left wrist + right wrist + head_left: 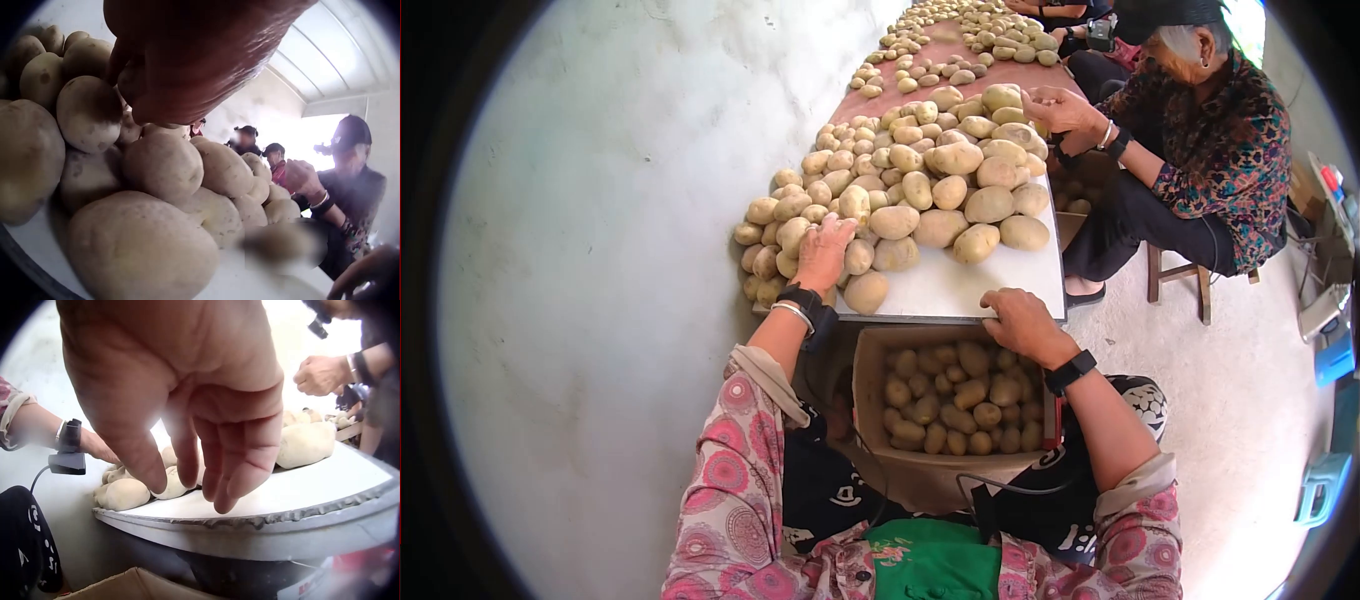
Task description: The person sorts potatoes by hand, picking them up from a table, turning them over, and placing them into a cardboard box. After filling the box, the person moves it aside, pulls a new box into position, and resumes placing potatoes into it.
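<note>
Over the near left side of a potato pile (940, 160), my left hand (824, 252) reaches down with its fingers among the potatoes. The left wrist view shows this hand from below, a potato partly hidden at its fingers; I cannot tell whether they grip it. A large potato (140, 247) lies on the tabletop close to that camera. At the table's front edge is my right hand (1028, 325), its fingers loosely bent and nothing between them in the right wrist view. Below it stands a cardboard box (950, 461) holding many potatoes (975, 395).
The white tabletop (945, 290) ends in a rough front edge (269, 519) above the box. A pale wall (600, 250) runs along the left. To the right, another person (1220, 150) sits on a wooden stool (1185, 275), one hand raised beside the pile.
</note>
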`<state>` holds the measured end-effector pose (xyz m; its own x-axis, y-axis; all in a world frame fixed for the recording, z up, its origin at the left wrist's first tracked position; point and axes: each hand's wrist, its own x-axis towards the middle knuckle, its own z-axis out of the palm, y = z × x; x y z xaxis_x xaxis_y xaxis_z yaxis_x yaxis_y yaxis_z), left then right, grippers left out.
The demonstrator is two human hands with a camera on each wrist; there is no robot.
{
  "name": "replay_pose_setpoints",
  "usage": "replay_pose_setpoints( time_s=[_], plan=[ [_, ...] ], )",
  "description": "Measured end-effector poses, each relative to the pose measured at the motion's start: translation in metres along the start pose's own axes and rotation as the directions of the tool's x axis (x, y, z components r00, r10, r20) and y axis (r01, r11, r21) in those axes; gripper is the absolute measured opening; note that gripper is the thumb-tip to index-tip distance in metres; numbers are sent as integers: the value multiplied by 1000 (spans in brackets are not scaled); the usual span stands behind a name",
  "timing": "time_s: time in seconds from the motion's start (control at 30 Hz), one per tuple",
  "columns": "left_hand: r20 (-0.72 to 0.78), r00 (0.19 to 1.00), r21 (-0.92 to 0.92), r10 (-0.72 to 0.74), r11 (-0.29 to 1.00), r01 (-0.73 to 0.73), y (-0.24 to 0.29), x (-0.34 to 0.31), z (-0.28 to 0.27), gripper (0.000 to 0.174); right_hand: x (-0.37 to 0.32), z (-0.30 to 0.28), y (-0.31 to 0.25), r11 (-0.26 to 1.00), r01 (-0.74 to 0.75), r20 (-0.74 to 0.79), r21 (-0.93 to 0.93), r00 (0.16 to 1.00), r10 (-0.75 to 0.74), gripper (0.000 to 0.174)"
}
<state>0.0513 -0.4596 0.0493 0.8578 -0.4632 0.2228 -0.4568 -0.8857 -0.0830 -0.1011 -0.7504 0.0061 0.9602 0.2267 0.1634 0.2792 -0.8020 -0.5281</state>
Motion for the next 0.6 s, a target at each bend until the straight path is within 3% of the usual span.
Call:
replay_pose_setpoints(
  time_s=[0.13,0.17,0.2,0.23,0.27,0.33,0.4,0.47,0.5,0.53,0.6],
  plan=[
    [-383,923,-188,40,975,-120,3,-6,2,45,-2,12,19,997,71,-153,14,986,-68,24],
    [-466,884,-239,-39,968,-83,9,-15,-3,43,-2,6,18,1000,26,-120,10,993,-25,25],
    [-462,883,-271,-86,961,-48,21,-29,-16,41,-1,13,27,998,62,-180,1,982,-60,25],
    [-410,899,-459,-151,886,-60,29,-42,-27,40,2,9,31,995,90,-163,45,983,-81,25],
    [-210,942,-680,-261,732,52,39,-61,-37,39,2,6,32,993,102,-167,65,982,-90,25],
    [-50,978,-819,-201,570,75,36,-96,-22,34,2,-9,26,995,42,-68,92,997,-36,29],
    [335,916,-851,-222,345,395,59,-128,-19,31,-2,-11,24,992,3,-50,129,999,3,29],
    [337,934,-837,-117,418,354,67,-154,17,29,-5,-12,23,991,-5,-33,131,999,9,29],
    [402,910,-755,-100,527,391,80,-161,17,31,-6,-12,23,990,-14,-23,138,1000,18,29],
    [283,959,-733,-13,642,225,80,-173,46,35,-6,-12,23,990,-13,-22,139,1000,17,29],
    [395,912,-751,115,612,248,101,-184,59,43,-5,-10,24,989,-13,-43,146,999,20,28]
  ],
)
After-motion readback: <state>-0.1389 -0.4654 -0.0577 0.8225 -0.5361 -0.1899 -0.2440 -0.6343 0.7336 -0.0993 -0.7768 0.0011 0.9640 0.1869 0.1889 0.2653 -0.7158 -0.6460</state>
